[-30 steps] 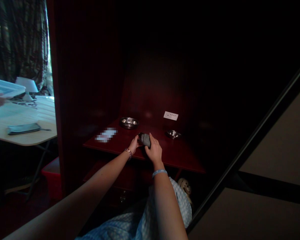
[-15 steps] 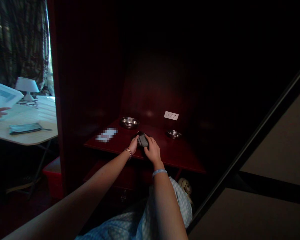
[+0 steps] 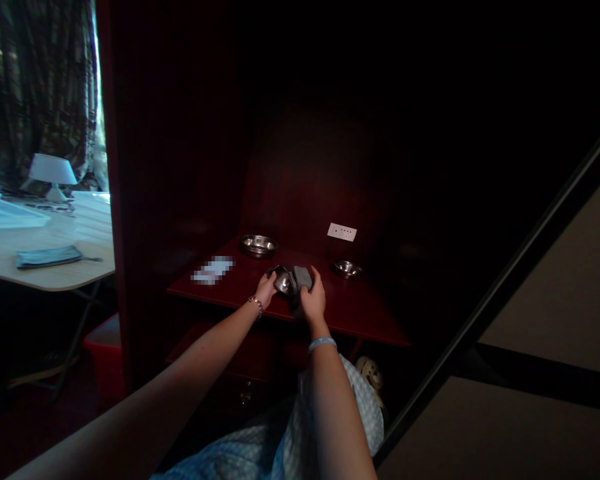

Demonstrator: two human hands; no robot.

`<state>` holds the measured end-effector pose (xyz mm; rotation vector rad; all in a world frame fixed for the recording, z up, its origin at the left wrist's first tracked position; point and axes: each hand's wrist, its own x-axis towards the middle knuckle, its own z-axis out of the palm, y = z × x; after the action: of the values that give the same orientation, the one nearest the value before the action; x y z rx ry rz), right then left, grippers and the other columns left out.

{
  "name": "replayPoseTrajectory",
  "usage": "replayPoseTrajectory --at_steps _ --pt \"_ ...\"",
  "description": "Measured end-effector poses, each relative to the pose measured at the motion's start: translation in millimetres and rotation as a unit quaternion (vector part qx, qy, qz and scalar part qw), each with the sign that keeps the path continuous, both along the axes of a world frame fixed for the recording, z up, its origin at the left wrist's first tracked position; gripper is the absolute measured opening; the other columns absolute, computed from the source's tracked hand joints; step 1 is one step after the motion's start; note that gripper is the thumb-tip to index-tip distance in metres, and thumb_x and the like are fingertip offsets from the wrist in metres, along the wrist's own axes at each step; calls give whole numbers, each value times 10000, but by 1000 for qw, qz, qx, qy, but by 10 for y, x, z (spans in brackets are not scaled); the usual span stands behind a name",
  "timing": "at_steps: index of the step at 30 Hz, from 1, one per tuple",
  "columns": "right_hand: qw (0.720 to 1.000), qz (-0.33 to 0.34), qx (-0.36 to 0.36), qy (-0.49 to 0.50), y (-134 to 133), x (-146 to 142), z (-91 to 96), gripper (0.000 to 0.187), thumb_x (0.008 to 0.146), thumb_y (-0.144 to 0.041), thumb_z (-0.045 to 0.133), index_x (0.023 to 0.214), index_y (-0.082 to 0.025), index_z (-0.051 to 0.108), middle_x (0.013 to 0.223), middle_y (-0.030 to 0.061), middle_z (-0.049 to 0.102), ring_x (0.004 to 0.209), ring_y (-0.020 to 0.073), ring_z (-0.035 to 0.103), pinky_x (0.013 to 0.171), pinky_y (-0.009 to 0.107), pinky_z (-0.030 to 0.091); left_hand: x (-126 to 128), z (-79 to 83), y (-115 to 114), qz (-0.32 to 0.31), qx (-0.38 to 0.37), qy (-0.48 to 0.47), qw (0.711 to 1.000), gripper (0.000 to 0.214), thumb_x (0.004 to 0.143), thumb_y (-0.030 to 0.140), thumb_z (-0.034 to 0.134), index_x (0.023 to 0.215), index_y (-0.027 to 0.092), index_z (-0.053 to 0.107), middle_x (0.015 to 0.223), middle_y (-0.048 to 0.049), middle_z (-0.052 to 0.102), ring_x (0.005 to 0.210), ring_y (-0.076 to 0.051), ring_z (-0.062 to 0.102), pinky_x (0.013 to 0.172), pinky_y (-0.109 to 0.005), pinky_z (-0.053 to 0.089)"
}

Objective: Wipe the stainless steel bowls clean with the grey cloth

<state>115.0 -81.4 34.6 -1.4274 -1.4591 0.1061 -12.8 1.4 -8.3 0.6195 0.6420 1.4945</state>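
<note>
Dark red wood fills most of the view: a tall cabinet [image 3: 175, 133] whose upper recess is too black to make out. Its shelf [image 3: 365, 313] runs across the middle. On the right, a dark diagonal frame [image 3: 505, 287] cuts across a beige panel [image 3: 555, 427]. On the far left, a pale table [image 3: 55, 267] stands in daylight before a patterned curtain [image 3: 35, 80], cut off by the picture edge, with a white lamp [image 3: 53, 175] and a folded cloth [image 3: 47, 257] on it.

On the shelf, a metal bowl [image 3: 258, 245] sits far left of centre and a smaller bowl [image 3: 347, 269] to the right. A white plate [image 3: 341, 231] on the back wall has marks too small to read. A flat card [image 3: 213, 269] is smeared, so any writing is lost.

At the near middle of the shelf, the left hand [image 3: 266, 288] curls round the rim of a small metal dish [image 3: 283, 280]. The right hand [image 3: 313, 300] is closed on a grey cloth [image 3: 303, 275] pressed against the dish, partly hiding it.
</note>
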Motion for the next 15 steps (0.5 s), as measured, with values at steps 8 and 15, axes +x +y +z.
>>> replayPoseTrajectory --at_steps 8,15 --pt "997 47 6 -59 10 -45 -30 666 763 -162 456 1429 -168 444 1394 108 545 1263 229 536 1087 363 432 24 11 16 -2 34 11 999 199 833 339 695 813 142 673 781 -74 718 799 -188 678 850 -338 511" --pt "975 49 38 -214 -113 -95 20 608 808 -197 489 1416 -210 482 1553 82 350 1262 247 508 995 360 501 32 40 -33 -1 58 11 998 212 807 349 715 808 139 683 773 -65 726 772 -172 672 840 -310 491"
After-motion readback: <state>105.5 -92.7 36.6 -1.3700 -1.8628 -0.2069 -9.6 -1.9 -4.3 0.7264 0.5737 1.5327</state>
